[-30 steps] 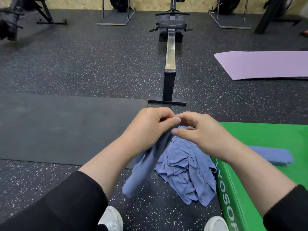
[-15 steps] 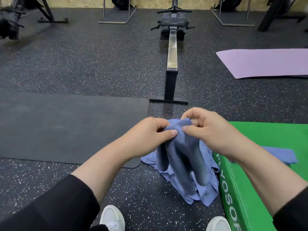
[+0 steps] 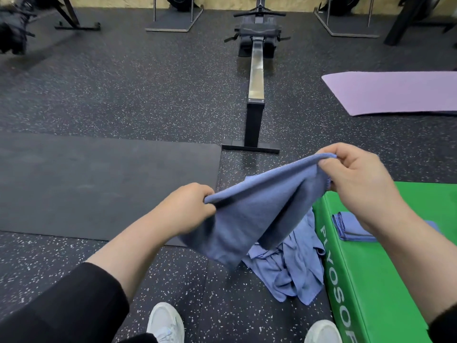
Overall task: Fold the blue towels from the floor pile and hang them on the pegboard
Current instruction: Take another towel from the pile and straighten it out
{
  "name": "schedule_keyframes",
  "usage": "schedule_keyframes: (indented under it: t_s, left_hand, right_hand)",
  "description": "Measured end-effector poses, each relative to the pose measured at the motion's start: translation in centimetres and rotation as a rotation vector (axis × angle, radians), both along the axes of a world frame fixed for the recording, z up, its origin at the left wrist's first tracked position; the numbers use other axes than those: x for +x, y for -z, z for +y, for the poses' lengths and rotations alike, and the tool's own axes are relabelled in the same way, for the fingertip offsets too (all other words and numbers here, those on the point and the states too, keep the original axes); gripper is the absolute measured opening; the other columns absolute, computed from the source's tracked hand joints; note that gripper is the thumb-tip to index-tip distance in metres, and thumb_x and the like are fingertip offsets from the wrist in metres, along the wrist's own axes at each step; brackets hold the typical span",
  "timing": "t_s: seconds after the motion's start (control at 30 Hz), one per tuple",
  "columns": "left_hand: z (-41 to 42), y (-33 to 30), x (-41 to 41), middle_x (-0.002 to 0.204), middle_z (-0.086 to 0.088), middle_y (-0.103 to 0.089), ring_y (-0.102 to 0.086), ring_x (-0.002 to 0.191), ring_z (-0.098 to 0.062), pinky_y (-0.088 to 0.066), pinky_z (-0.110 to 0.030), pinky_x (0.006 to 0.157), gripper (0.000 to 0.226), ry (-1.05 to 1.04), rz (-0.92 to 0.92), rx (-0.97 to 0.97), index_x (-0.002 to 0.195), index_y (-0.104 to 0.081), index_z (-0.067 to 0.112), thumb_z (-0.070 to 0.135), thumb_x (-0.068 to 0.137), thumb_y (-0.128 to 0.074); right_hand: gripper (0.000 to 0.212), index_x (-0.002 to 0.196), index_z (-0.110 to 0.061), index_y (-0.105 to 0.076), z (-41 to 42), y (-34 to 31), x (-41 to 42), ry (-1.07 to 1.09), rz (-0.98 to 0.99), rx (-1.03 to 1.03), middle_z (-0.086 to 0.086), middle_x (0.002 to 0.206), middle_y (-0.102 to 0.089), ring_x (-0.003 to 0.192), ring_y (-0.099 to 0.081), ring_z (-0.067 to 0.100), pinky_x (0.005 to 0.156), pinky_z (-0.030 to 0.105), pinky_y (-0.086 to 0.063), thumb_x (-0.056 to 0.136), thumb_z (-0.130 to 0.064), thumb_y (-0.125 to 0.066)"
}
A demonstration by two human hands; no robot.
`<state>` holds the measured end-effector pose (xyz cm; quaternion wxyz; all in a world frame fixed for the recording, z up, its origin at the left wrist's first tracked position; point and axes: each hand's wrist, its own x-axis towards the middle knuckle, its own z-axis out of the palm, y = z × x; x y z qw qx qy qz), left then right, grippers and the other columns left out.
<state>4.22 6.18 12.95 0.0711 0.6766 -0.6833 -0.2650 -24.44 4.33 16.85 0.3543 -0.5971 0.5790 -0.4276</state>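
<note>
Blue towel hangs spread in the air between both hands, low in the middle of the view, its top edge running from about 9 o'clock up to 2 o'clock and its loose lower part drooping toward 6. Directly behind and beneath it, at 5 o'clock, the floor pile of crumpled blue towels lies on the speckled rubber floor, pressed against the side of the green plyo box; the held towel covers the upper part of that pile. On top of the box, at 3 o'clock from the held towel, a folded towel lies flat, partly hidden by the right forearm. A black mat stretches away at 9 o'clock, its near corner behind the left hand. At 12 o'clock stands a rowing machine, its rail pointing straight away, and a purple mat lies at 2 o'clock. Two white shoes show at 6 o'clock.

Left hand is curled into a fist around the towel's lower-left corner, knuckles up, forearm bare with a black sleeve pushed back. Right hand sits higher, pinching the opposite corner between thumb and bent fingers.
</note>
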Motion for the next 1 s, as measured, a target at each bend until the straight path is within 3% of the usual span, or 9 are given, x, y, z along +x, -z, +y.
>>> schedule_keyframes:
  t_s: [0.13, 0.23, 0.37, 0.47, 0.53, 0.6, 0.73, 0.87, 1.0]
  left_hand:
    - [-0.4, 0.3, 1.9, 0.073, -0.002, -0.058, -0.055, 0.075, -0.028, -0.036, -0.031, 0.055, 0.012, -0.134, -0.111, -0.104, 0.081, -0.059, 0.013, 0.012, 0.088, -0.049]
    - [-0.9, 0.4, 3.0, 0.072, 0.001, -0.058, -0.054, 0.074, -0.028, -0.035, -0.033, 0.058, 0.019, -0.229, -0.056, -0.218, 0.078, -0.06, 0.017, 0.016, 0.095, -0.051]
    - [-1.6, 0.3, 3.3, 0.062, 0.006, -0.052, -0.04, 0.058, -0.015, -0.029, -0.028, 0.055, 0.024, -0.353, 0.31, -0.285, 0.073, -0.063, 0.016, 0.026, 0.095, -0.06]
    - [-2.1, 0.1, 3.1, 0.069, 0.0, -0.056, -0.048, 0.07, -0.013, -0.05, -0.038, 0.073, 0.033, -0.399, 0.631, -0.27, 0.075, -0.063, 0.01, 0.041, 0.083, -0.07]
    - [-2.2, 0.0, 2.7, 0.077, -0.004, -0.062, -0.055, 0.075, -0.016, -0.056, -0.053, 0.092, 0.033, -0.432, 0.745, -0.25, 0.08, -0.068, 0.007, 0.039, 0.087, -0.069]
    - [-2.3, 0.0, 2.2, 0.085, -0.006, -0.069, -0.06, 0.078, -0.016, -0.057, -0.052, 0.095, 0.027, -0.464, 0.803, -0.231, 0.09, -0.073, 0.006, 0.03, 0.098, -0.063]
    - [-2.5, 0.1, 1.0, 0.084, -0.005, -0.07, -0.06, 0.075, -0.018, -0.06, -0.045, 0.082, 0.029, -0.529, 0.849, -0.196, 0.089, -0.075, 0.008, 0.026, 0.103, -0.056]
    - [-2.3, 0.1, -1.0, 0.076, -0.003, -0.071, -0.06, 0.066, -0.018, -0.057, -0.033, 0.063, 0.026, -0.598, 0.91, -0.167, 0.082, -0.076, 0.01, 0.022, 0.099, -0.061]
    - [-1.9, 0.3, -3.7, 0.072, -0.004, -0.061, -0.051, 0.066, -0.016, -0.05, -0.032, 0.061, 0.024, -0.586, 0.913, -0.18, 0.079, -0.071, 0.002, 0.022, 0.091, -0.067]
  right_hand:
    - [0.021, 0.087, -0.024, -0.072, -0.3, 0.5, -0.6, 0.065, 0.002, 0.028, 0.002, 0.075, -0.067, 0.072, -0.057, 0.02, 0.076, 0.064, -0.056, 0.078, -0.025, -0.052]
    - [0.022, 0.085, -0.026, -0.071, -0.8, 1.2, -1.0, 0.123, 0.055, 0.048, -0.004, 0.072, -0.066, 0.07, -0.055, 0.017, 0.075, 0.055, -0.055, 0.079, -0.023, -0.051]
    - [0.025, 0.086, -0.024, -0.073, -1.6, 1.8, -1.3, 0.162, 0.022, 0.087, -0.002, 0.077, -0.071, 0.074, -0.058, 0.017, 0.083, 0.059, -0.055, 0.079, -0.021, -0.049]
    - [0.031, 0.089, -0.016, -0.075, -2.2, 2.0, -2.1, 0.175, 0.001, 0.123, 0.008, 0.079, -0.072, 0.074, -0.059, 0.02, 0.078, 0.053, -0.057, 0.074, -0.022, -0.048]
    - [0.032, 0.086, -0.002, -0.068, -2.5, 2.2, -2.5, 0.165, 0.007, 0.159, 0.009, 0.069, -0.058, 0.07, -0.046, 0.02, 0.071, 0.045, -0.049, 0.072, -0.023, -0.049]
    - [0.026, 0.08, 0.009, -0.056, -2.5, 2.3, -2.6, 0.147, -0.014, 0.185, 0.008, 0.07, -0.043, 0.072, -0.036, 0.02, 0.07, 0.042, -0.044, 0.076, -0.016, -0.049]
    - [0.023, 0.076, 0.009, -0.05, -2.5, 2.3, -2.8, 0.078, -0.001, 0.255, 0.008, 0.07, -0.04, 0.071, -0.037, 0.02, 0.068, 0.041, -0.048, 0.082, -0.013, -0.052]
    - [0.028, 0.089, 0.016, -0.056, -2.2, 2.4, -2.4, -0.054, 0.009, 0.362, 0.012, 0.075, -0.052, 0.073, -0.049, 0.021, 0.072, 0.04, -0.059, 0.089, -0.012, -0.054]
    - [0.025, 0.096, 0.022, -0.053, -1.4, 2.4, -0.3, -0.099, -0.151, 0.449, 0.019, 0.08, -0.059, 0.076, -0.058, 0.026, 0.07, 0.035, -0.063, 0.094, -0.002, -0.05]
